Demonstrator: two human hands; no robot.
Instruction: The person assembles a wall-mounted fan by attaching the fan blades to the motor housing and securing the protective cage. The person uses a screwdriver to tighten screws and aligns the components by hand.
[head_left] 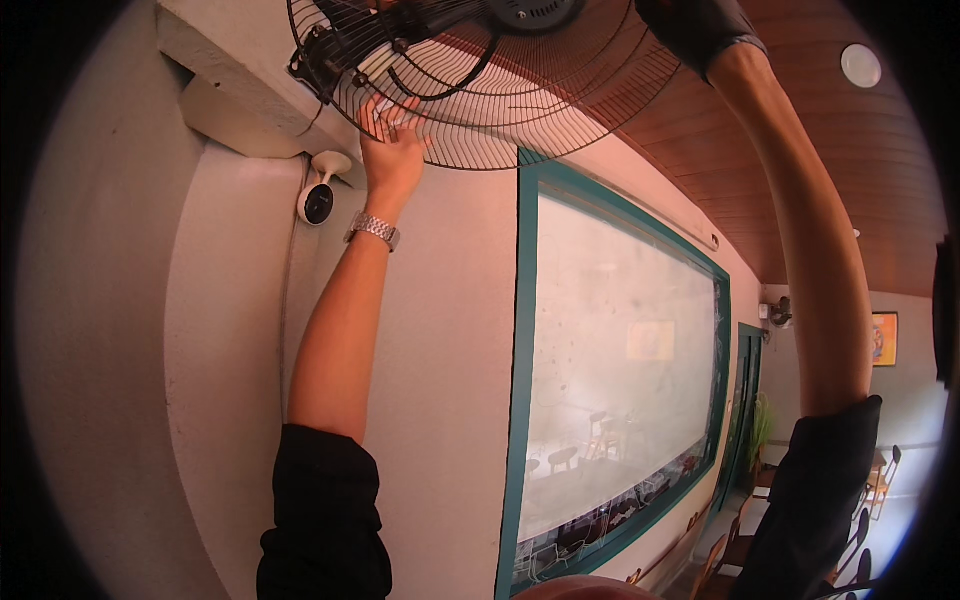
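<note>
Two black sleeves (325, 510), pushed up, bare the person's raised forearms; a metal-banded watch (374, 230) circles the left wrist. The left hand (394, 160), bare, reaches up to the lower left part of a black fan (485, 68), its fingers extended and slightly apart at the wire guard; whether they pinch any of the wires cannot be told. The right hand (705, 32), in a black glove, is at the guard's right edge, cut off by the upper border; whether it is closed on the rim cannot be told either. The fan is overhead, at the top of the view and partly out of it; its dark motor housing (530, 12) shows behind the wires.

Beyond the left hand, a round white camera (318, 203) is mounted on the pale wall (440, 350); to its right is a large window (620, 340) in a teal frame (525, 350); above runs a brown panelled ceiling (830, 120) with a round white light (861, 66); farthest off are chairs (885, 475), a green plant (762, 425) and a framed picture (885, 338).
</note>
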